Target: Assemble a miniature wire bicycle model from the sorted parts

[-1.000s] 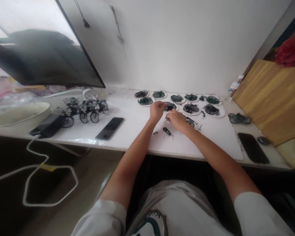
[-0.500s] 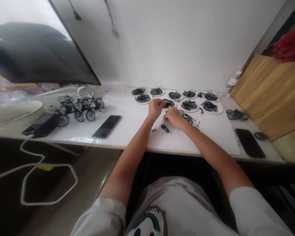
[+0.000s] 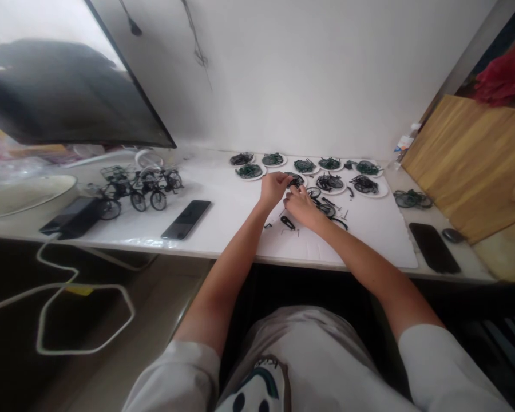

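Far left: monitor [image 3: 68,97] tilted over the table [image 3: 223,234], pale dish [image 3: 21,194] under it. Black power brick [image 3: 71,216] sat at the table's front edge, and its white cable [image 3: 81,303] looped down to the floor. Assembled model bicycles [image 3: 137,186] stood in a cluster just behind the brick. A dark phone [image 3: 186,219] lay flat to their right.

Centre: your left hand [image 3: 273,189] was over the white mat [image 3: 369,234], fingers curled in, tips drawn together. Your right hand [image 3: 301,206] was just beside it, knuckles up, fingertips touching the left's. A small black part [image 3: 295,182] sat at the point where the tips met, right at the near edge of the centre plate [image 3: 302,175]. It was too small to tell which hand gripped it, or whether either did. Loose black bits [image 3: 288,223] lay on the mat just below both wrists.

Behind the hands: two rows of white plates holding dark green and black parts, from the leftmost plate [image 3: 241,158] across to the rightmost plate [image 3: 368,168].

Right: a few wheel parts [image 3: 412,199] lay off the mat on the bare table. A second phone [image 3: 433,254] was near the front edge, with a small dark oval object [image 3: 452,234] beside it. A wooden board [image 3: 476,166] leaned at the far right.
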Demonstrator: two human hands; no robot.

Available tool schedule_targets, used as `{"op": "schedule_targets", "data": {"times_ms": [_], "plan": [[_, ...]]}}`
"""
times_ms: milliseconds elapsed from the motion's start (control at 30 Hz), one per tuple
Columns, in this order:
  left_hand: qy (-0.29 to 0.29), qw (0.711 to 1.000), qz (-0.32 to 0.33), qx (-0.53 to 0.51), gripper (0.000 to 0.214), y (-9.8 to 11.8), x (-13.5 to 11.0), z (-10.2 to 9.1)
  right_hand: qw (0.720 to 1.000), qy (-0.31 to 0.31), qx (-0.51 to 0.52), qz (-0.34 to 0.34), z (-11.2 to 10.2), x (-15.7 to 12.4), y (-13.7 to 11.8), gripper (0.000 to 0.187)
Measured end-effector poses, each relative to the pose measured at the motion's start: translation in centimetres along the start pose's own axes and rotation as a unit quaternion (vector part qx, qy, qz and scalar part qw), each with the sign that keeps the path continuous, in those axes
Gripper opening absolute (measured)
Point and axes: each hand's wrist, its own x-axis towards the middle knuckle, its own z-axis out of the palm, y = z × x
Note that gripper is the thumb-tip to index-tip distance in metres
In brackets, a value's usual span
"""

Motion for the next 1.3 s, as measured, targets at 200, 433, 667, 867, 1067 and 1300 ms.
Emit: {"op": "schedule_targets", "data": {"times_ms": [200, 433, 667, 867, 1067, 1300], "plan": [[0.011, 1.000, 0.003, -0.019, 0.022, 0.0, 0.1, -0.2, 0.984, 0.041, 0.166, 0.045, -0.4, -0.3, 1.5, 0.024], [-0.007, 0.996, 0.018, -0.090, 0.022, 1.0, -0.2, -0.8, 0.823, 0.190, 0.521, 0.125, -0.1, -0.5, 5.7, 0.035], [-0.144, 0.961, -0.036, -0.235, 0.037, 2.5, -1.4, -1.3, 0.685, 0.222, 0.662, 0.208, 1.1, -0.2, 6.5, 0.061], [-0.156, 0.934, -0.079, -0.312, 0.048, 3.6, -3.1, -0.9, 0.663, 0.203, 0.692, 0.199, 1.0, -0.3, 6.1, 0.056], [-0.145, 0.929, -0.102, -0.326, 0.055, 3.4, -3.6, 0.1, 0.673, 0.200, 0.684, 0.197, 1.7, 0.0, 6.1, 0.046], [-0.132, 0.933, -0.081, -0.324, 0.055, 3.2, -3.6, 0.2, 0.706, 0.222, 0.640, 0.206, 2.3, 0.1, 6.2, 0.041]]}}
